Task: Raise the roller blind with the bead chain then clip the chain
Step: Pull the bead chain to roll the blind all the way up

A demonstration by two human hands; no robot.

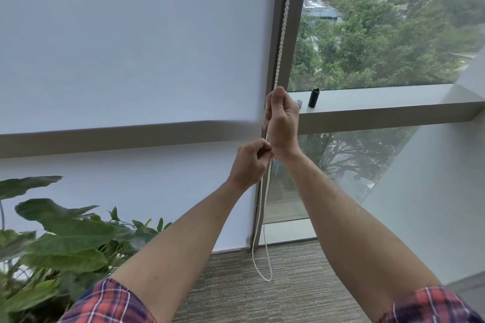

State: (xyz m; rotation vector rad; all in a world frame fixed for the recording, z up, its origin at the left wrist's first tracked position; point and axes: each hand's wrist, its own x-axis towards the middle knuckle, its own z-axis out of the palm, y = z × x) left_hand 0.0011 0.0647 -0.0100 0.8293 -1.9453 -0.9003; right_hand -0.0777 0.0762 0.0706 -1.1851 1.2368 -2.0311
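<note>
Bead chain (282, 34), twisted and white, gripped by both hands.

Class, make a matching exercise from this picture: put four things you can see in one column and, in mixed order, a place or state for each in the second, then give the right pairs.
Things
1. bead chain
2. black cylinder
3. plant
4. right hand

Places or states
A. standing on the window ledge
B. lower left, in front of the roller blind
C. gripping the chain, above the left hand
D. hanging by the window frame, its loop near the floor

Pairs: 1-D, 2-A, 3-B, 4-C
</note>
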